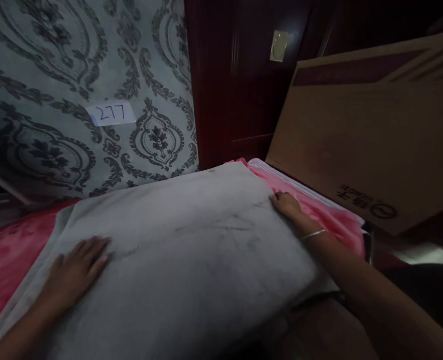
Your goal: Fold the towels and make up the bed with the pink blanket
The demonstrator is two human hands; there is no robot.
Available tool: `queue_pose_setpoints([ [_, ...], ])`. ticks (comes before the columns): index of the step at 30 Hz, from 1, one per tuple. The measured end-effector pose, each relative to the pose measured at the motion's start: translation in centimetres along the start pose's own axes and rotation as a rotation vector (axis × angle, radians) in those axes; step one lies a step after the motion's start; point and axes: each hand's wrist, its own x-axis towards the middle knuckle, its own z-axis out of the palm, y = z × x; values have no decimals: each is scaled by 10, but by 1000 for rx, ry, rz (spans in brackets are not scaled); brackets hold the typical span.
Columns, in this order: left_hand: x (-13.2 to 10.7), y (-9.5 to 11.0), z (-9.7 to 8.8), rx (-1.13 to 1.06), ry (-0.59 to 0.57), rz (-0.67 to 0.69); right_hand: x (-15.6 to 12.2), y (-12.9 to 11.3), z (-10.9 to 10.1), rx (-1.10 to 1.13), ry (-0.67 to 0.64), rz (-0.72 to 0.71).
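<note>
A large light grey cloth (191, 250) with faint dark branch-like marks lies spread before me, its near right edge hanging over the side. My left hand (74, 267) rests palm down on its left part, fingers stretched and slightly apart. At the far right edge of the cloth, my right hand (288, 205) has its fingers curled in on the border. The wrist above it wears a thin bracelet. Bright pink fabric (319, 215) shows from under the cloth on the right, and more pink fabric (14, 255) on the left.
A big cardboard box (371, 135) leans at the right. Behind the cloth stand a patterned wall (74, 160) with a paper label (112, 113) reading 277, and a dark red wooden panel (232, 100) with a switch plate (279, 46).
</note>
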Motion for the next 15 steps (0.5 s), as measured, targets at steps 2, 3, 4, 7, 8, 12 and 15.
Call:
queue_pose_setpoints([
  [2,-14,6,8,5,-49,43,-6,2,0,8,-2,53],
  [3,-20,8,11,9,-62,53,-9,4,-1,13,-2,73],
  [4,-24,8,12,14,-64,49,-13,7,-1,19,2,87],
  [7,-31,3,7,35,-71,-12,-22,18,-7,39,23,112],
  [8,-33,-2,3,43,-75,-44,-25,19,-10,43,29,115],
  [12,-41,-23,-7,44,-69,-137,-41,4,-19,45,50,70],
  [15,-52,-32,-7,55,-44,-163,-69,-23,-11,46,81,-145],
])
